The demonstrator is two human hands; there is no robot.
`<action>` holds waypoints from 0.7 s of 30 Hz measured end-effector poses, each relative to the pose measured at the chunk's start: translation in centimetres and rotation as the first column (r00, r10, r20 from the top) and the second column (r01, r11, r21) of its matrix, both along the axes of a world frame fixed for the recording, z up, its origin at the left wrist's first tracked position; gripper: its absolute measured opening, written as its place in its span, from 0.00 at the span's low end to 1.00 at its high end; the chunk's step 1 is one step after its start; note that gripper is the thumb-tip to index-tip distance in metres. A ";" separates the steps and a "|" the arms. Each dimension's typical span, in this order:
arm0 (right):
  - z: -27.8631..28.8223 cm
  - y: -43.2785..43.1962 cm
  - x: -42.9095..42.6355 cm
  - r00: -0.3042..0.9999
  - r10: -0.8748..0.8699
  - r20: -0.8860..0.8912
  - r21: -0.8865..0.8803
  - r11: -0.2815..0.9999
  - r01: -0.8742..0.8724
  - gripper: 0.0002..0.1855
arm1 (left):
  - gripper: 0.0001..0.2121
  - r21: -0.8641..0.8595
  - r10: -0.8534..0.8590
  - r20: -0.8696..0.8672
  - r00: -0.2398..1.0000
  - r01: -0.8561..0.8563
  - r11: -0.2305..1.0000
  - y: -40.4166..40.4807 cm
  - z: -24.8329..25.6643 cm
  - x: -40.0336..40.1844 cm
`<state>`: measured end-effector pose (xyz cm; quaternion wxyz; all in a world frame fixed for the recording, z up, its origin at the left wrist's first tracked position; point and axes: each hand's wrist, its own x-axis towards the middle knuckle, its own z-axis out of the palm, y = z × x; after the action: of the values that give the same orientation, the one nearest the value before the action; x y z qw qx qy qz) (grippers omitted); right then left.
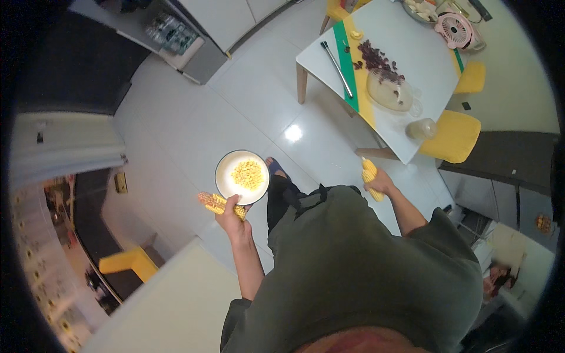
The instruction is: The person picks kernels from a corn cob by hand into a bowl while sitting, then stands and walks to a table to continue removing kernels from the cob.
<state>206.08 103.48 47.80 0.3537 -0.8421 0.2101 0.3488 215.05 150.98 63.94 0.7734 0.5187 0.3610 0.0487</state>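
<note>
My left hand (234, 220) grips the rim of a white bowl (224, 176) with a dark edge, and along with it a partly stripped corn cob (212, 202). Loose yellow corn kernels (248, 174) lie inside the bowl. Out to the right, my right hand (380, 182) is closed around yellow corn (369, 169), seemingly more than one ear; the fingers hide part of it. Both hands are above the tiled floor, one on each side of my body.
A white table (419, 57) at the upper right bears dark reddish pieces (375, 56), a clear plastic container (388, 90), a metal rod (337, 69), a jar (421, 129) and a pink fan (455, 30). Yellow chairs (454, 134) stand around it. A pale surface (176, 300) lies at the lower left.
</note>
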 end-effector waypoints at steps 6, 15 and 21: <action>1.9 7.3 4.7 0.909 -0.413 -0.055 -0.207 0.895 0.394 0.48 | 0.22 0.074 -0.243 -0.048 0.969 0.246 0.966 3.1 3.3 22.5; 2.7 12.6 18.5 0.758 -0.646 -0.086 -0.095 0.763 0.640 0.48 | 0.23 0.115 -0.536 -0.100 0.838 0.545 0.830 -2.3 3.3 48.2; 4.1 10.9 33.9 0.747 -0.663 -0.045 -0.120 0.746 0.655 0.47 | 0.27 0.046 -0.691 -0.108 0.715 0.697 0.715 -7.3 3.0 62.9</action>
<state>239.99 114.42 51.86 0.4039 -0.7141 0.5252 0.2260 277.93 143.73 66.93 0.6972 0.6495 0.1695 -0.2516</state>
